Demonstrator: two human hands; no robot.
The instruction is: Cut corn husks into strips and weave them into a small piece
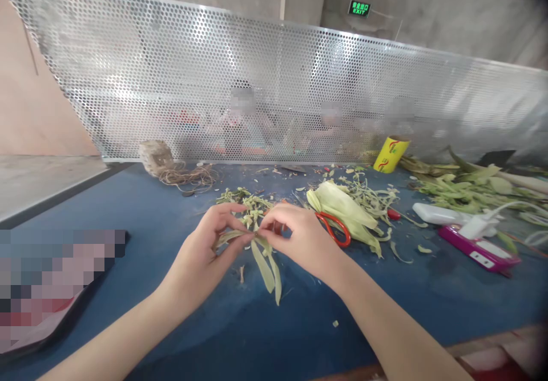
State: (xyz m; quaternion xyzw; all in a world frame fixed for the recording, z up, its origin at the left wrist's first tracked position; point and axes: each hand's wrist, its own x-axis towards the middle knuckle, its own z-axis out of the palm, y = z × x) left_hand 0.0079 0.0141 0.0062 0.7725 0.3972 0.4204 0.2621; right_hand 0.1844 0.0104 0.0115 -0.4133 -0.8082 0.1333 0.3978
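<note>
Both my hands meet over the middle of the blue tabletop, pinching a small bundle of pale green husk strips (pixel 266 267). My left hand (pixel 213 235) grips it between thumb and fingers from the left. From the right, my right hand (pixel 295 232) pinches the same spot with thumb and forefinger. Two long strips hang down below the fingertips, and a leafy tuft (pixel 252 207) shows just beyond them. To the right lie a broad pale corn husk (pixel 345 208) and red-handled scissors (pixel 336 231), whose blades are hidden.
Twine (pixel 186 176) trails from a ball at the back left. A yellow roll (pixel 390 154) stands by the perforated metal screen (pixel 171 72), with people behind it. Shredded husk (pixel 462 189) and a purple power strip (pixel 479 249) lie right. A blurred dark-edged object (pixel 60 289) lies left.
</note>
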